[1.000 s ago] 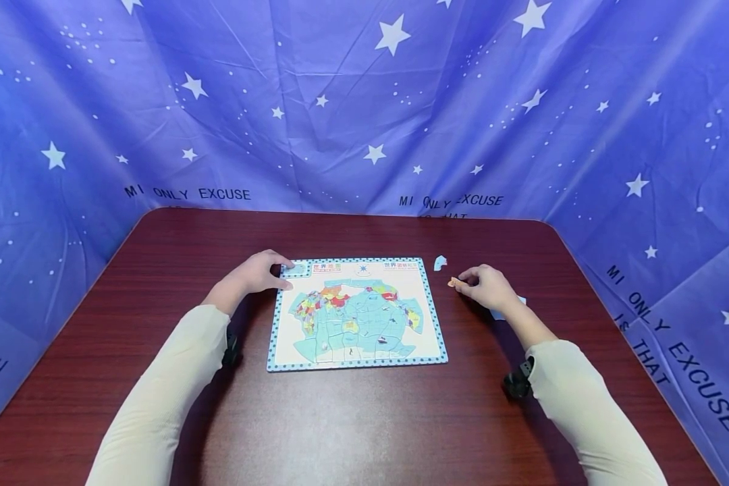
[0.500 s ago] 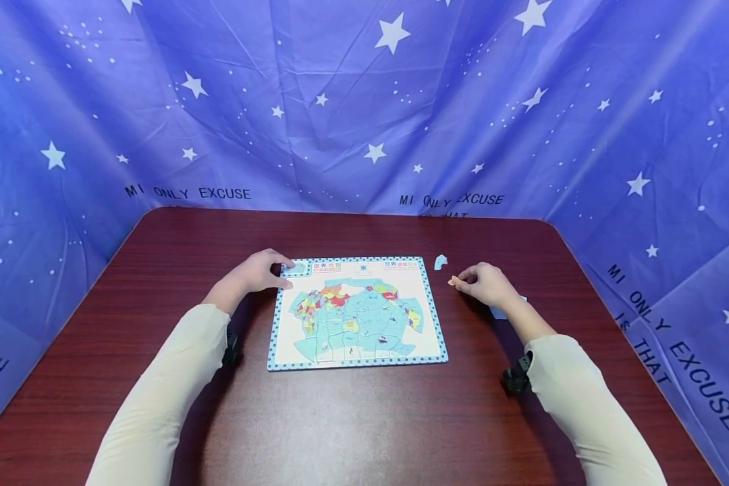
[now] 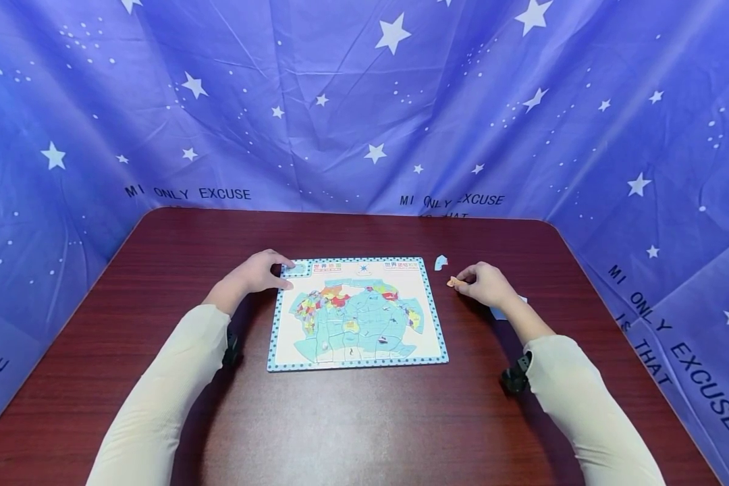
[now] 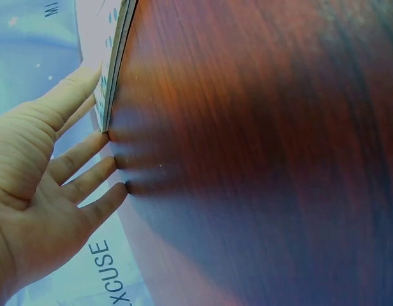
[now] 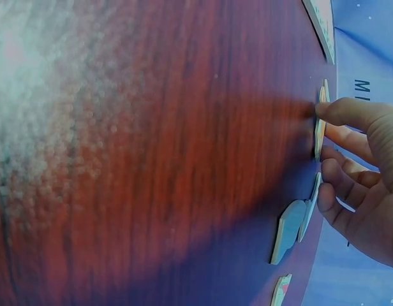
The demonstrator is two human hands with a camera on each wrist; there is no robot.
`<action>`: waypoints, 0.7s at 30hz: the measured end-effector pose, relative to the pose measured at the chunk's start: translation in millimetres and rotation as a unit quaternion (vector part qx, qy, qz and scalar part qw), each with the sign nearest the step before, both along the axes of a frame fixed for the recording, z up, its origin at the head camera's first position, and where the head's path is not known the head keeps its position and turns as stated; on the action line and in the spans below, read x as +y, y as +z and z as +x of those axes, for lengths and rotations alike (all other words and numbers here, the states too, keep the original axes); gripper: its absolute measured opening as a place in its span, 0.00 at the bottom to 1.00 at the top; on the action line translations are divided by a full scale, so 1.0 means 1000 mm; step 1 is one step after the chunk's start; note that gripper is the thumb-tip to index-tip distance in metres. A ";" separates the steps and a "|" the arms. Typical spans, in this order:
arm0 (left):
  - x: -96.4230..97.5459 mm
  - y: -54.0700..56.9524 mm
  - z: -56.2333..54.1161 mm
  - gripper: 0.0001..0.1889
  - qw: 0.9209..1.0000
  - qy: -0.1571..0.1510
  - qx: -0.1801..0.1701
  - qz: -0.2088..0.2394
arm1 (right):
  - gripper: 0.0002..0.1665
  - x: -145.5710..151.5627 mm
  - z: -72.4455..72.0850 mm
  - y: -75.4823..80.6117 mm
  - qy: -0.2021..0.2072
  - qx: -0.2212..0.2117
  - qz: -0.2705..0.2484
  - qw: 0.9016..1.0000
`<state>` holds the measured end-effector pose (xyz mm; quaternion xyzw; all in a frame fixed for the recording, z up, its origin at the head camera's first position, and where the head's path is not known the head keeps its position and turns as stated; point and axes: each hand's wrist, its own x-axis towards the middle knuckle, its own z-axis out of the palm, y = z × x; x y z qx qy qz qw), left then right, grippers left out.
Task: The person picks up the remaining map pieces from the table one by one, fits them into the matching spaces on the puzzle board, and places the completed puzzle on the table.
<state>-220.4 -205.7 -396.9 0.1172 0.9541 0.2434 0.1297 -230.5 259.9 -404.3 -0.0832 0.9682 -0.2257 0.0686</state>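
A world map jigsaw puzzle board (image 3: 358, 366) with a dotted blue border lies flat on the table. Much of its map is filled with pieces, and a white gap shows at the top. At the board's upper left corner rests my left hand (image 3: 258, 272), its thumb on the border and its other fingers fairly straight along the edge, as the left wrist view shows. To the right of the board, my right hand (image 3: 487, 285) pinches an orange puzzle piece (image 3: 453, 281) between thumb and forefinger, low over the table. The other right fingers are loosely bent.
A loose light blue piece (image 3: 441, 262) lies beyond the board's right edge. More loose pieces (image 5: 289, 229) lie near my right hand, partly hidden under the wrist in the head view. A starry blue curtain (image 3: 340, 135) surrounds the dark red table (image 3: 352, 425).
Almost nothing differs. The orange piece between my right fingertips has tilted slightly, and both hands stay where they were.
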 end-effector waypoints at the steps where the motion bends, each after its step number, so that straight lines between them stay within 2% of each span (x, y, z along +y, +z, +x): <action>1: 0.000 0.000 0.000 0.26 1.000 0.001 -0.001 -0.001 | 0.17 0.000 0.000 0.000 0.000 0.000 0.000 1.000; 21: 0.001 0.000 0.000 0.26 1.000 0.000 0.004 -0.005 | 0.17 -0.009 0.004 0.008 0.016 0.013 0.002 1.000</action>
